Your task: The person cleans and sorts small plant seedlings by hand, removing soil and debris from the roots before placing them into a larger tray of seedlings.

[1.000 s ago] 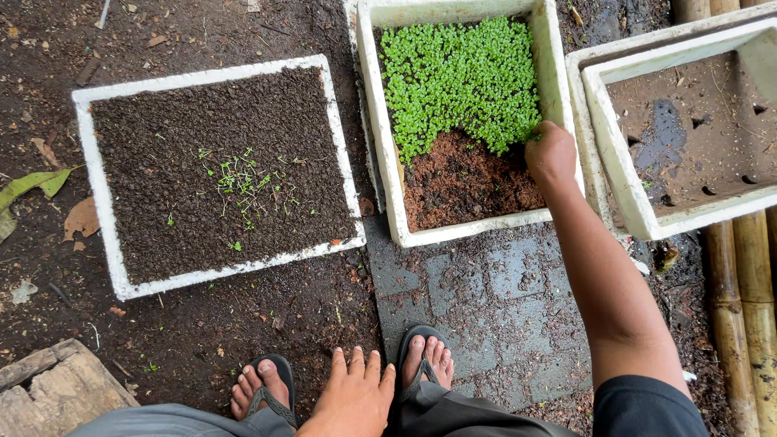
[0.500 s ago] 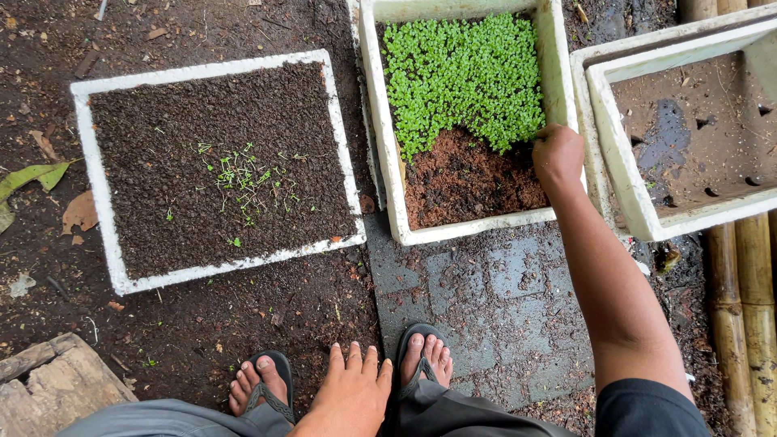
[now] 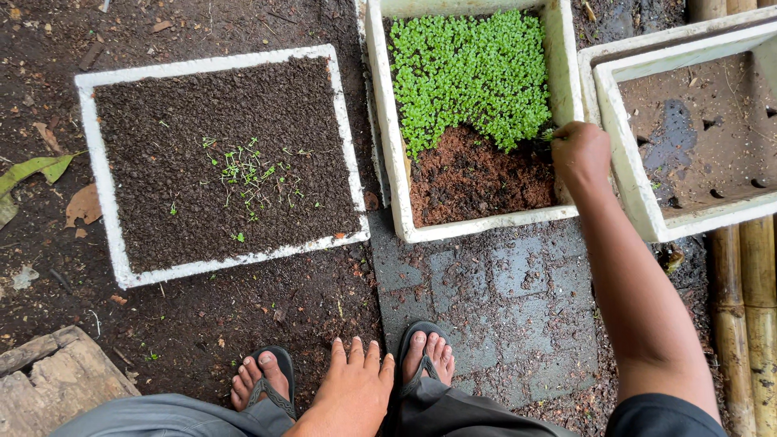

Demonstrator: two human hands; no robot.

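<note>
- Far left: fallen leaves (image 3: 32,171) on wet dirt ground (image 3: 202,324), a weathered wooden block (image 3: 57,376) at the bottom corner.
- Left white foam tray (image 3: 97,174): dark soil, a sparse scatter of tiny transplanted sprouts (image 3: 247,174) near its middle, thread-thin and limp-looking.
- Bottom centre: left hand (image 3: 352,396) resting flat on the knee, fingers spread and loose, holding nothing; sandalled feet (image 3: 425,356) to either side.
- Middle white foam box (image 3: 379,121): dense carpet of green seedlings (image 3: 469,73) filling the far part, bare reddish-brown soil (image 3: 477,178) in the near part.
- Right hand (image 3: 579,152) at the box's right wall, curled closed at the near edge of the green carpet, fingertips hidden beneath the knuckles; apparently pinching a few seedlings, though the pinch itself cannot be seen.
- Handling judgement: seedlings very light, soft and fragile, stems easily crushed or snapped; best taken low at the base or with a crumb of soil around the roots, gently, a few at a time, from the open edge of the patch.
- Right: empty white foam box (image 3: 627,162) with drain holes and a wet patch, nested in another; bamboo poles (image 3: 749,307) beside it.
</note>
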